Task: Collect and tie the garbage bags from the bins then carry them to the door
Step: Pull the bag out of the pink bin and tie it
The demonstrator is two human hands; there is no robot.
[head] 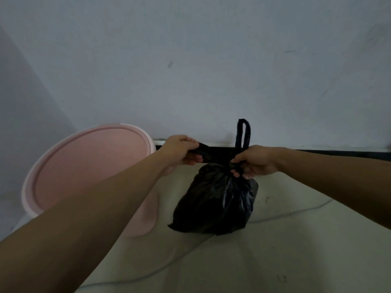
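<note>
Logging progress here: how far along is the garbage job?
Done: the black bag is out of the pink bin and sits on the floor. In hand: left hand and right hand pull its handles into a knot. Left: finishing the tie and carrying it to the door, not in view.

No readable text, label, brand, number or sign appears on anything here.

Pale floor carries pink bin, black garbage bag and thin cable
</note>
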